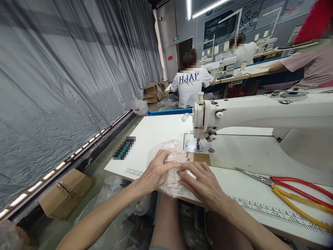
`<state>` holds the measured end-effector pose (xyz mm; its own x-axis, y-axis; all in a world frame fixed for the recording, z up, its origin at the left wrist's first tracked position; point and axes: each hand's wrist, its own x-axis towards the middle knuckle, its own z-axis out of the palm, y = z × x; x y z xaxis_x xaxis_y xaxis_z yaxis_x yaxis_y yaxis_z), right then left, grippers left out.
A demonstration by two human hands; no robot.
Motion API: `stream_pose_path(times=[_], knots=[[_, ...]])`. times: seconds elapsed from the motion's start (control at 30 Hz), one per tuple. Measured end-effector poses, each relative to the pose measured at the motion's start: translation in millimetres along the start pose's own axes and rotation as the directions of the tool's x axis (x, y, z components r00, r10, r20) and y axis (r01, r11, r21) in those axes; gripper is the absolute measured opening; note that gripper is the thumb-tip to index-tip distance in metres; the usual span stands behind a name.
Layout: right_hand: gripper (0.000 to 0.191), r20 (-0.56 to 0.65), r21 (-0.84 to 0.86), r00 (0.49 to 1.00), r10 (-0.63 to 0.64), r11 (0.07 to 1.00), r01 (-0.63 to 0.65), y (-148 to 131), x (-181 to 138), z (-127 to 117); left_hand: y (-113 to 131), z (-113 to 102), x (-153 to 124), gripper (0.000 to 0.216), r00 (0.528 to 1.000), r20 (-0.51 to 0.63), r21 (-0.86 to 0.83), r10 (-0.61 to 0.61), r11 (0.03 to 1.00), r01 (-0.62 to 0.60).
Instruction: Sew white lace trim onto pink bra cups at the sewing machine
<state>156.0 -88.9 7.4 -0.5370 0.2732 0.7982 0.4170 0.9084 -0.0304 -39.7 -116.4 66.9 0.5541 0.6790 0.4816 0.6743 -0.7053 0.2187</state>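
Observation:
A gathered piece of pale pink fabric [174, 184] lies bunched at the front edge of the white sewing table, part of it hanging over. My left hand [157, 170] grips it from the left, thumb on top. From the right, my right hand [199, 178] pinches the same fabric between thumb and forefinger, close to the left thumb. Just beyond the hands stands a white sewing machine [244, 113], its presser foot [198, 145] over the metal plate. The fabric sits to the left and in front of that foot.
Scissors [272, 181] with red and yellow handles lie on the right of the table [161, 126]. A printed ruler runs along its front edge. A cardboard box [66, 194] and plastic bags are on the floor at left. Other people sit at machines farther back.

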Motion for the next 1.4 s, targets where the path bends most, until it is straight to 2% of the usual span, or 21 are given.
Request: stream_pose_path(times=[0.2, 0.4, 0.57, 0.67, 0.8, 0.93, 1.03, 1.13, 1.27, 1.33, 1.4], knots=[[0.013, 0.004, -0.009, 1.0, -0.023, 1.0, 0.023, 1.5, 1.5, 9.2, -0.1, -2.0, -1.2, 0.039, 1.0, 0.0, -0.064, -0.013, 0.998, 0.013], [0.023, -0.001, 0.011, 1.0, 0.015, 1.0, -0.015, 1.6, 5.0, 11.3, 0.2, -0.6, -3.8, 0.04, 0.999, 0.022, -0.032, -0.028, 0.999, 0.029], [0.023, -0.054, 0.013, 0.998, 0.038, 0.999, -0.038, 1.7, 7.6, 12.5, 7.4, -3.4, -3.5, 0.03, 0.998, 0.047, 0.01, -0.038, 0.999, 0.038], [0.023, -0.078, 0.017, 0.995, 0.059, 0.998, -0.057, 1.8, 10.7, 14.7, 10.3, -2.0, -2.8, 0.015, 0.998, 0.049, 0.049, -0.037, 0.998, 0.034], [0.021, -0.102, 0.027, 0.993, 0.067, 0.998, -0.065, 0.1, 15.0, 13.0, 5.0, 4.2, -1.9, 0.005, 0.998, -0.054, 0.099, -0.027, 0.995, 0.032], [0.011, -0.159, 0.051, 0.981, 0.11, 0.993, -0.103, -2.1, 13.3, 5.3, -1.8, 2.6, 1.6, 0.007, 0.982, -0.124, -0.006, -0.139, 0.99, 0.14], [0.008, -0.061, 0.049, 0.997, 0.042, 0.998, -0.039, -1.7, 9.3, 4.4, -4.4, -2.5, 4.8, 0.009, 0.977, -0.14, -0.042, -0.16, 0.987, 0.155], [0.01, 0.014, 0.034, 1.0, -0.019, 0.999, 0.018, -1.2, 6.7, 8.7, -6.7, -7.9, 7.7, 0.01, 0.987, -0.13, -0.003, -0.089, 0.996, 0.09], [0.016, 0.049, -0.026, 0.995, -0.083, 0.996, 0.085, -1.7, 7.3, 12.0, -11.2, -16.5, 9.9, 0.018, 0.996, -0.005, 0.126, 0.09, 0.988, -0.088], [0.022, 0.064, -0.055, 0.989, -0.135, 0.989, 0.138, -2.2, 8.9, 11.5, -14.4, -18.3, 8.3, 0.02, 0.992, 0.038, 0.141, 0.123, 0.982, -0.127], [0.027, 0.072, -0.075, 0.984, -0.166, 0.982, 0.171, -3.1, 10.9, 10.7, -18.0, -16.5, 4.0, 0.018, 0.993, 0.033, 0.086, 0.112, 0.99, -0.114]])
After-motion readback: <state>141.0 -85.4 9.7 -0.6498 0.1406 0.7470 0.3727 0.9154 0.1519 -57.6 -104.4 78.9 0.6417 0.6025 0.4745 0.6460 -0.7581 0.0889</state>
